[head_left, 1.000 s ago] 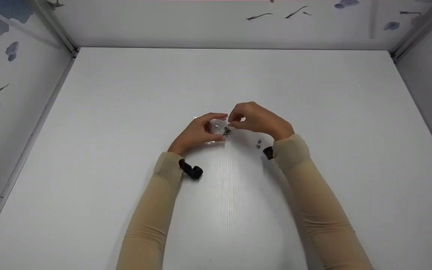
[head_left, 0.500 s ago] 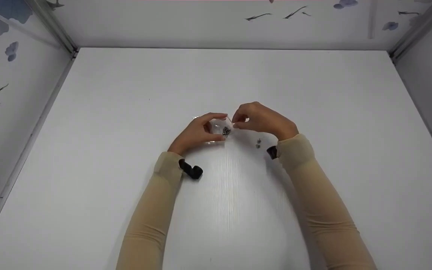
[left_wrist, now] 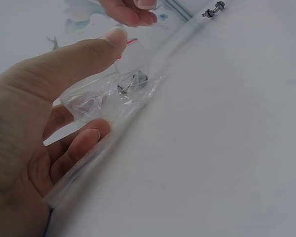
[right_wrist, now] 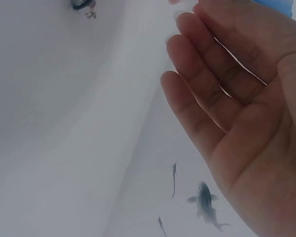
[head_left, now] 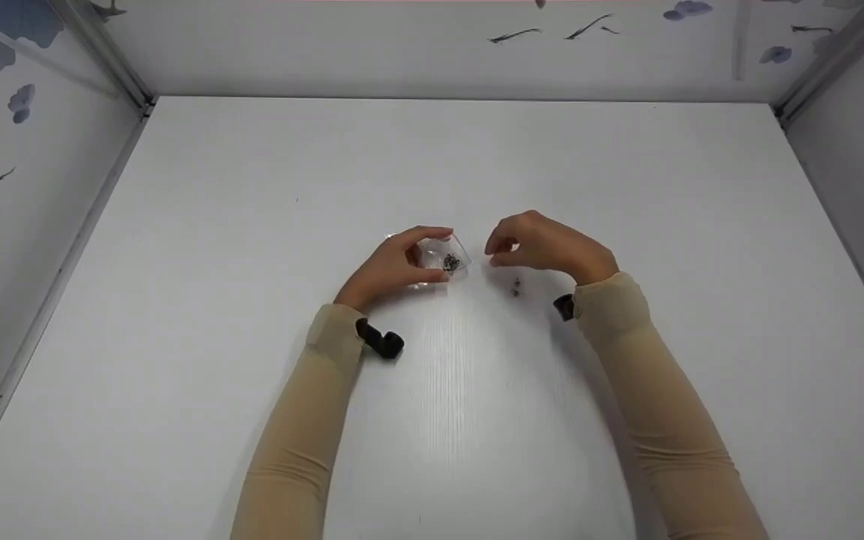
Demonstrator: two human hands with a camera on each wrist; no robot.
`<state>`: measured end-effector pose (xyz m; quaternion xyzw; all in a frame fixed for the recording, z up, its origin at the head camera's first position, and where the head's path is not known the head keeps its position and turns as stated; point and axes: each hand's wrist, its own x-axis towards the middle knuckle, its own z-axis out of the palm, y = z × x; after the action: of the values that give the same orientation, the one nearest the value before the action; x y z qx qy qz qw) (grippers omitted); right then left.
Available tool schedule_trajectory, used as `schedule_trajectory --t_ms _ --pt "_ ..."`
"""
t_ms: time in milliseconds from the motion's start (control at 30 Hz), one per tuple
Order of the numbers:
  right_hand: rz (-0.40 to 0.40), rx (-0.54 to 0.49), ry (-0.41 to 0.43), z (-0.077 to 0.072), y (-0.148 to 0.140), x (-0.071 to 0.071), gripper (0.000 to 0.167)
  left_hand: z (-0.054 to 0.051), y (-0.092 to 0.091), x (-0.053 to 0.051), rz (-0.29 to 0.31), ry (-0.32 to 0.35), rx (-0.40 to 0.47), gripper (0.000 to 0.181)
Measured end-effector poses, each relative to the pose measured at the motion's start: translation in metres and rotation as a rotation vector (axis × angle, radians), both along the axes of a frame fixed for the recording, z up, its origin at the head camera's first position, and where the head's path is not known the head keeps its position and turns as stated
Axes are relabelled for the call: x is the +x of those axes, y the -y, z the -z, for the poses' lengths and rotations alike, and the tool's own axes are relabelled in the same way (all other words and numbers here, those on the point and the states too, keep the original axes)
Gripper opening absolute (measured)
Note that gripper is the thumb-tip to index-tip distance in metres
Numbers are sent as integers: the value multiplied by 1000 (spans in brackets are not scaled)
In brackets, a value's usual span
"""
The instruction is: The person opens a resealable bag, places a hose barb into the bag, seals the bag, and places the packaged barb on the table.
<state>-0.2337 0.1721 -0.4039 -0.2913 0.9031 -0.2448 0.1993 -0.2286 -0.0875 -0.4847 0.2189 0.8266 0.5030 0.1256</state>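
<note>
In the head view my left hand [head_left: 398,262] holds a small clear zip bag [head_left: 463,247] between thumb and fingers, low over the white table. Inside lies a clump of small dark metal pieces [head_left: 451,262], apparently screws. The left wrist view shows the bag [left_wrist: 86,106] with a red strip along its mouth. To its right hovers my right hand [head_left: 548,244], apart from the bag, fingers slightly bent and nothing visible between the tips. Its long fingers [right_wrist: 197,101] look loosely extended in the right wrist view. Two small screws with washers [left_wrist: 214,10] lie on the table below that hand.
The white table [head_left: 252,165] is bounded by a back wall [head_left: 402,52] and side walls with blue and dark painted marks. A black wrist camera [head_left: 383,339] sits at the left sleeve, another [head_left: 565,307] at the right.
My right hand has drawn away from the bag's mouth to the right, letting go of its edge. My left hand has stayed in place with the bag.
</note>
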Motion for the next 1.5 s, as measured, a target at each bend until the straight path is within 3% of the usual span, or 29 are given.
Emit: schedule_trajectory --t_ms 1033,1500 --pt "86 79 140 16 -30 6 17 0 1 1 8 -1 1 63" --pt "39 85 108 21 -25 4 16 -2 1 1 0 12 16 61"
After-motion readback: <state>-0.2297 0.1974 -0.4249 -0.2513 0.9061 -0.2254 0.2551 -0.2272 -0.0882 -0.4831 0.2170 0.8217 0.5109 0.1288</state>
